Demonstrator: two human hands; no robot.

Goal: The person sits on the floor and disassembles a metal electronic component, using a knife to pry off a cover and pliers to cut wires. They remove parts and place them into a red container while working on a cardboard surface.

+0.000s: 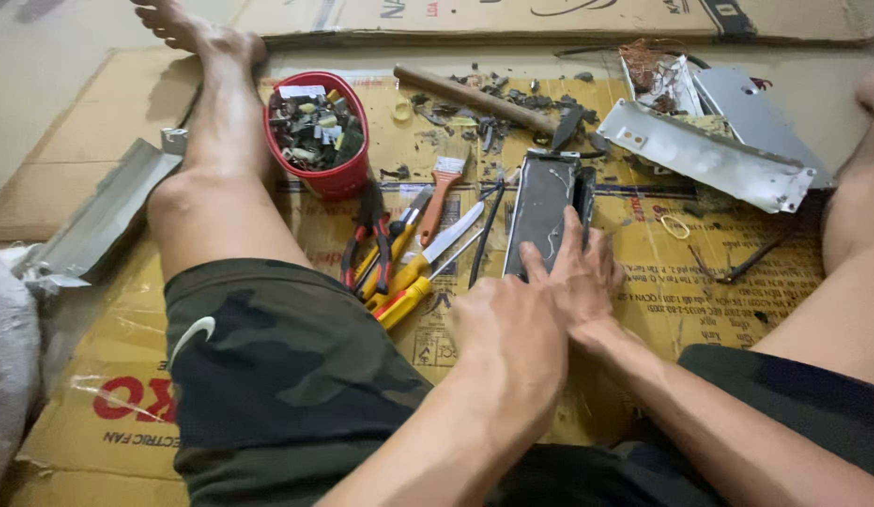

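Observation:
A dark flat panel (542, 202), scratched and long, lies on the cardboard (709, 300) between my legs. My right hand (582, 272) rests on its near end with fingers spread over the right edge. My left hand (507, 333) presses against the panel's near left corner, fingers bent down; whether it holds anything is hidden. Just left of the panel lie several hand tools: red-handled pliers (367, 249), yellow-handled screwdrivers (414, 282) and a small brush (442, 192).
A red bowl (338, 178) of small scrap parts stands by my left leg. A wooden-handled hammer (484, 99) lies beyond the tools. Bent grey metal sheets (709, 155) lie at the far right, another metal strip (99, 221) at the left. Debris litters the cardboard.

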